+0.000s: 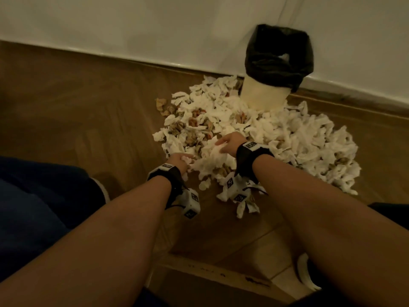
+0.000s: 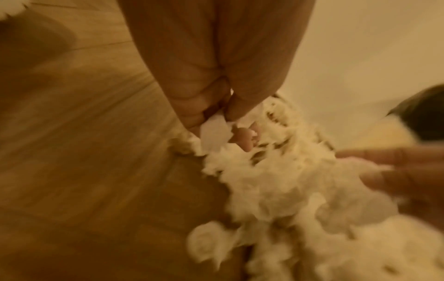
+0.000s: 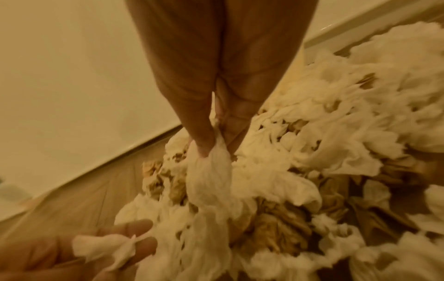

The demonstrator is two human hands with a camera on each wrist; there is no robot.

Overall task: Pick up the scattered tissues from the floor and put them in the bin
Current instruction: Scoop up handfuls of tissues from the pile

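Note:
A large heap of crumpled white tissues [image 1: 276,134], with some brown and red-stained ones, spreads over the wooden floor in front of the bin [image 1: 263,96]. The bin is white with a black bag [image 1: 278,54] over its rim and stands against the wall. My left hand [image 1: 181,161] pinches a small white tissue [image 2: 213,133] at the heap's near left edge. My right hand [image 1: 228,142] grips a bunch of white tissue [image 3: 209,171] just to its right. Both hands are low over the near side of the heap.
A white wall [image 1: 155,29] with a skirting edge runs behind the bin. Bare wooden floor [image 1: 77,107] lies to the left. My dark blue trouser leg [image 1: 33,196] is at the left, and a white shoe [image 1: 305,273] shows at the bottom right.

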